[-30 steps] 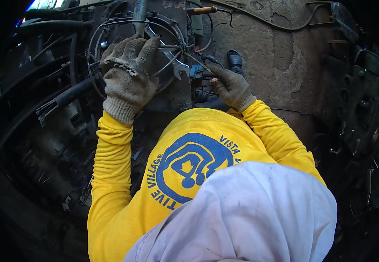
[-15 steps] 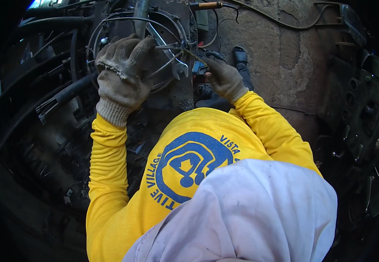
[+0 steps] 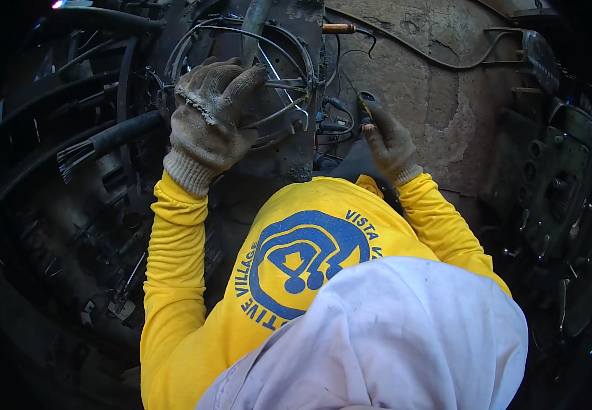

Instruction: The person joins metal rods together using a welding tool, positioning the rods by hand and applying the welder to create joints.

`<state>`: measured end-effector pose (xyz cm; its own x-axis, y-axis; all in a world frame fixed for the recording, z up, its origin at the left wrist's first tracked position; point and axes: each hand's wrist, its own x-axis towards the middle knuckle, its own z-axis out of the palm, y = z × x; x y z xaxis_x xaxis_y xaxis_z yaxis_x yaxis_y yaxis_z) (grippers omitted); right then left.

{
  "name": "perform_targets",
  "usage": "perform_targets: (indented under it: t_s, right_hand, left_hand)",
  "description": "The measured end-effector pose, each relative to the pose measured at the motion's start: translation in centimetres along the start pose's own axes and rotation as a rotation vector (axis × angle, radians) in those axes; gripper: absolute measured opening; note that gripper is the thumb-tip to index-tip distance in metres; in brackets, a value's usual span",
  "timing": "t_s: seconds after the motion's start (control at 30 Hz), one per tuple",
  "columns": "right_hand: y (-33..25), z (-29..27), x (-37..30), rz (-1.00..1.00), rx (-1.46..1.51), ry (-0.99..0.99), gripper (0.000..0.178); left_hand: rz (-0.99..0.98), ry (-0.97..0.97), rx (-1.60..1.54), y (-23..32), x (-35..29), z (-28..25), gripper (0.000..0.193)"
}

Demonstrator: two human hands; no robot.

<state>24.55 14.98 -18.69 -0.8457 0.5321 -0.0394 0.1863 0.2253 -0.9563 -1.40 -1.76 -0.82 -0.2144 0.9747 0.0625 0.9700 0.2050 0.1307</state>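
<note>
My left hand (image 3: 213,123), in a worn knit work glove, is closed at the edge of a round wire frame (image 3: 241,31). Two thin metal arms run from its fingers toward the frame's right side; what exactly it grips is hidden. Behind these arms, an open-end wrench (image 3: 301,117) shows its jaw over the dark metal surface. A thin, yellowish-brown rod (image 3: 363,104) is pinched in my gloved right hand (image 3: 389,140), which is off to the right of the frame. The rod's tip points up and away, apart from the frame.
A thick metal pipe (image 3: 256,27) stands by the frame. Beyond it is a wooden-handled tool (image 3: 339,29). A cable (image 3: 439,63) crosses the worn floor (image 3: 419,109). Dark metal parts crowd the left, with a frayed-end tube (image 3: 115,137), and machinery (image 3: 562,178) stands right.
My right hand has drawn the thin rod away from the wire frame, to the right. The view has shifted a little; my left hand keeps its grip beside the frame.
</note>
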Motion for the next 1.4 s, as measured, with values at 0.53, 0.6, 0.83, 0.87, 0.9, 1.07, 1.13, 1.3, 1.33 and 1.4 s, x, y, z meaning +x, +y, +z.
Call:
perform_targets:
  t_s: [0.53, 0.6, 0.83, 0.87, 0.9, 1.07, 1.13, 1.3, 1.33, 1.4]
  right_hand:
    - [-20.9, 2.3, 11.8, -0.480, 0.023, -0.320, 0.048]
    - [-23.4, 4.3, 10.2, -0.529, -0.172, -0.355, 0.052]
    - [-23.5, 3.8, 9.5, -0.568, -0.147, -0.497, 0.063]
    - [-21.4, 3.6, 10.3, -0.469, -0.002, -0.411, 0.066]
    - [-19.9, 2.9, 11.3, -0.470, -0.018, -0.416, 0.066]
    - [-16.7, 1.3, 12.0, -0.219, -0.510, -0.341, 0.101]
    - [-16.5, 2.2, 12.0, -0.217, -0.530, -0.409, 0.108]
    - [-15.0, 3.7, 12.0, -0.260, -0.486, -0.362, 0.111]
    - [-14.3, 3.7, 12.4, -0.259, -0.488, -0.354, 0.111]
    - [-13.1, 3.8, 13.2, -0.180, -0.273, -0.432, 0.103]
  left_hand:
    - [-0.455, 0.500, -0.814, 6.5, -2.2, -2.6, 0.052]
    - [-0.621, 0.690, -1.290, 6.7, -3.6, -2.7, 0.031]
    - [-1.097, 0.762, -1.479, 2.7, -8.7, -5.4, 0.022]
    - [-1.093, 0.768, -1.492, 1.4, -9.1, -5.6, 0.022]
    - [-1.207, 0.523, -1.141, -0.6, -9.1, -5.4, 0.023]
    - [-0.941, -0.018, 0.058, -11.0, -11.0, 3.1, 0.038]
    - [-1.136, -0.033, -0.052, -11.5, -9.7, 4.6, 0.042]
    - [-1.141, -0.109, 0.010, -12.4, -9.8, 7.4, 0.049]
    - [-1.123, -0.100, 0.024, -12.3, -9.7, 7.2, 0.051]
    - [-1.072, -0.024, 0.057, -11.6, -10.0, 6.4, 0.049]
